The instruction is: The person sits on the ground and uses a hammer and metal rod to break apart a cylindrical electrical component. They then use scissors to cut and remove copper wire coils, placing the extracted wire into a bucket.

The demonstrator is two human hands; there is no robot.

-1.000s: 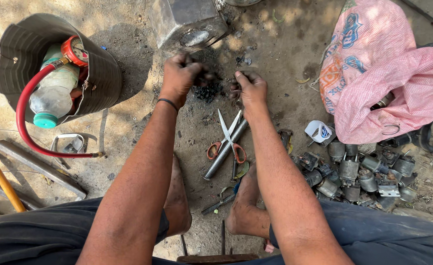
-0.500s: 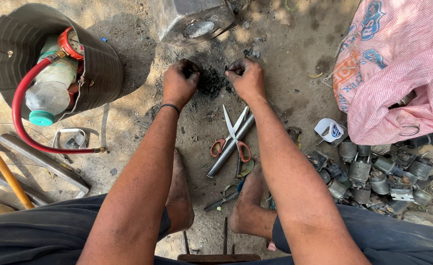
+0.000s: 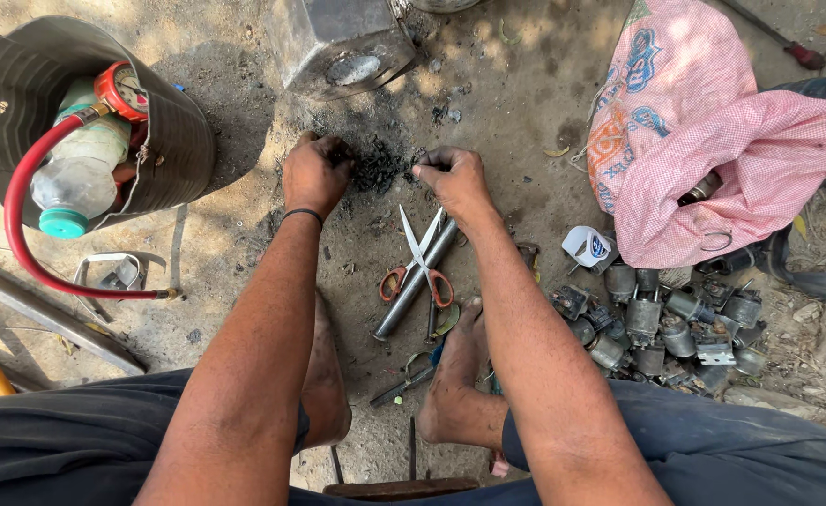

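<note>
I am looking steeply down from the single head camera, close above the dirt ground; forearms are entering from the bottom edge, reaching toward upper centre. No second view is sharing this scene.

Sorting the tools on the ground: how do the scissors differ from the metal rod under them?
The scissors have orange-red loop handles; the rod is plain grey metal with no handle. The scissors lie open, blades spread in a V; the rod is one straight piece. The scissors rest on top, the rod beneath. Both lie on the dirt just below the right hand.
</note>
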